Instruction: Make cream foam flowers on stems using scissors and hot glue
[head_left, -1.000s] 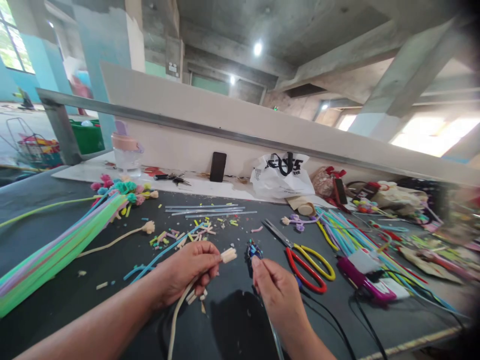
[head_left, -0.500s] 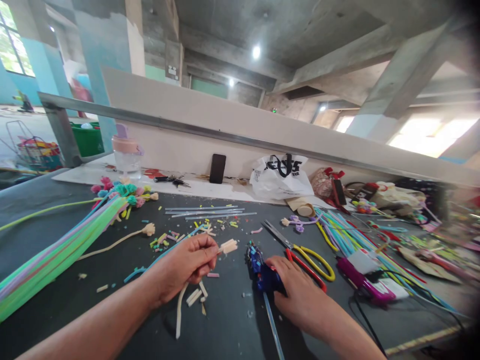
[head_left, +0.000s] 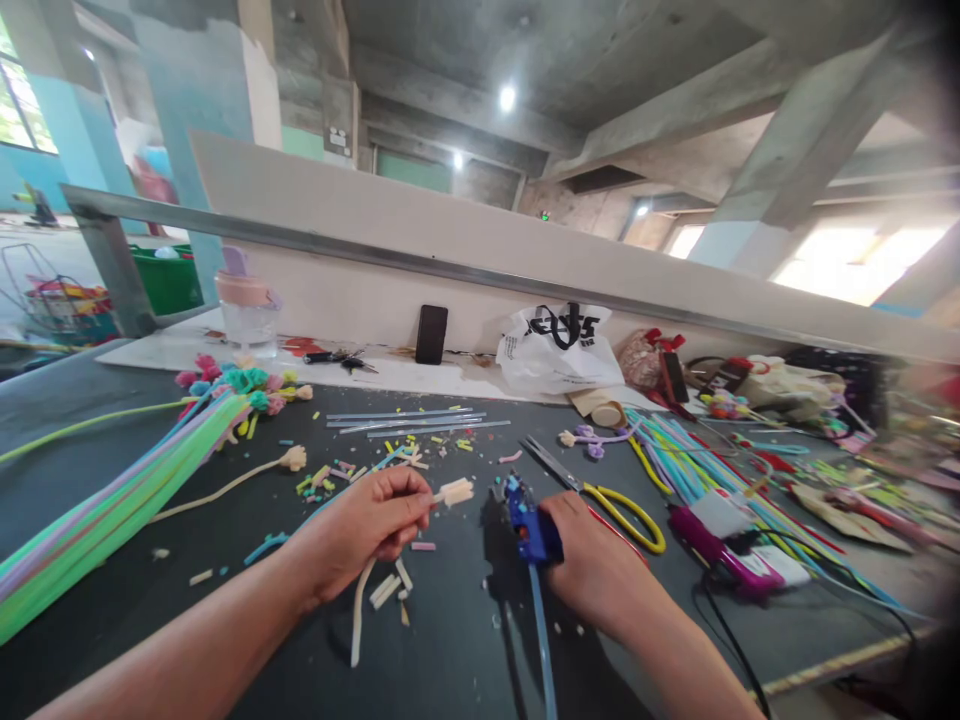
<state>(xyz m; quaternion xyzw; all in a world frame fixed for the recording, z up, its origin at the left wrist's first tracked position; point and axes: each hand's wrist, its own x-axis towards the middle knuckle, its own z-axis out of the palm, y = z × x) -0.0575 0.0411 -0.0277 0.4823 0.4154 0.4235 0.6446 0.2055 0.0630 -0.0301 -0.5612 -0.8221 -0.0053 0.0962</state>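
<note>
Bundled colourful stems (head_left: pixel 142 500) lie on the tabletop (head_left: pixel 450 640); the left hand (head_left: pixel 384 515) pinches a cream stem (head_left: pixel 454 492) below its clustered tip; apart from it, a blue glue gun (head_left: pixel 531 530) sits gripped in the right hand (head_left: pixel 589 555), beside scissors (head_left: pixel 562 472).

Left hand (head_left: pixel 391 512) bare, right hand (head_left: pixel 589 545) bare; both forearms (head_left: pixel 210 635) uncovered.

Concrete ceiling (head_left: pixel 457 45) — lit lamps (head_left: pixel 508 98), bright windows (head_left: pixel 855 258), pillars (head_left: pixel 191 110)

Glue gun (head_left: pixel 529 532) dk blue, stem (head_left: pixel 359 614) cream, scissor handles (head_left: pixel 651 514) yel & red.
</note>
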